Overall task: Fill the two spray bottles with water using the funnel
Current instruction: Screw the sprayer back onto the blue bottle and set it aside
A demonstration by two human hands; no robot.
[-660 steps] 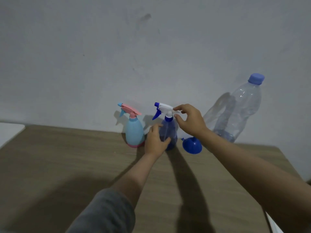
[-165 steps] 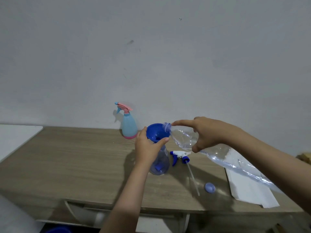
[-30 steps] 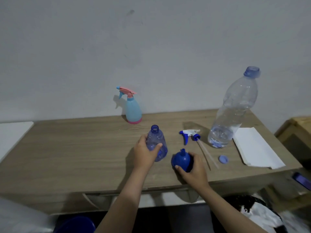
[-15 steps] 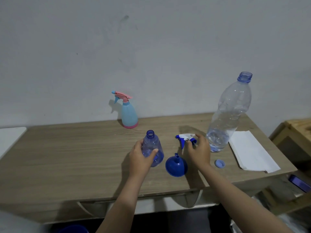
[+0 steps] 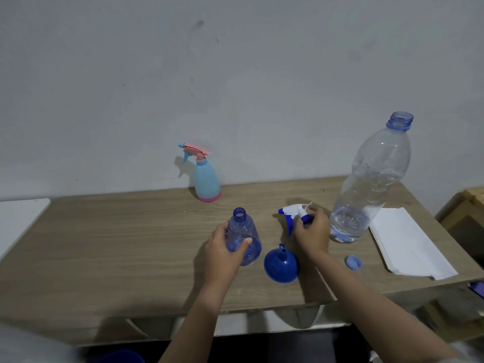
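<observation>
A clear blue spray bottle (image 5: 242,231) stands uncapped on the wooden table (image 5: 117,244), and my left hand (image 5: 222,254) grips its side. My right hand (image 5: 313,231) is closed on the bottle's white and blue spray head (image 5: 292,213), which rests on the table just right of it. The blue funnel (image 5: 280,265) sits upside down between my two hands, spout up. A light blue spray bottle with a pink head (image 5: 205,176) stands at the back by the wall. A large clear water bottle (image 5: 372,184), uncapped and nearly empty, stands to the right.
The water bottle's blue cap (image 5: 353,262) lies near the front right edge. White paper sheets (image 5: 408,244) lie at the table's right end. A white surface (image 5: 18,218) adjoins the left end, and a wooden piece of furniture (image 5: 466,213) stands to the right.
My right hand left the funnel upside down on the table, moved back and right, and closed on the spray head. My left hand stayed on the blue spray bottle.
</observation>
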